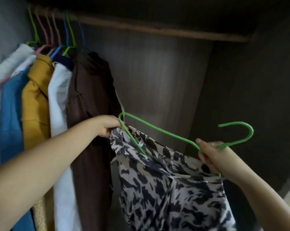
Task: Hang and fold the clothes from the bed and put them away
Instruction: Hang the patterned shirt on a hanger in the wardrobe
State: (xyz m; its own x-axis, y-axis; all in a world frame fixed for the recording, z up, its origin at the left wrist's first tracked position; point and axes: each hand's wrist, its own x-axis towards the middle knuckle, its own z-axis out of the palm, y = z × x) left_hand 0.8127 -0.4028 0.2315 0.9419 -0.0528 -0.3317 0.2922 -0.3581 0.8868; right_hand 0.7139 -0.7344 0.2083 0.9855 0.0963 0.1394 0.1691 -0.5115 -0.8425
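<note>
A beige garment with black animal-print blotches (172, 189) hangs on a green wire hanger (159, 129) inside an open wardrobe. The hanger is tilted, its hook (240, 130) pointing right. My left hand (107, 127) grips the hanger's left end together with the garment's shoulder. My right hand (210, 155) holds the hanger at the base of the hook, with the fabric's other shoulder under its fingers. A small white label (140, 144) shows at the neckline.
A wooden rail (157, 29) runs across the top of the wardrobe. On its left part hang a brown garment (91, 100), a white one (59, 97), a mustard one (36, 97) and a blue one (11, 105) on coloured hangers. The rail's right part is bare, before a dark side wall (240, 80).
</note>
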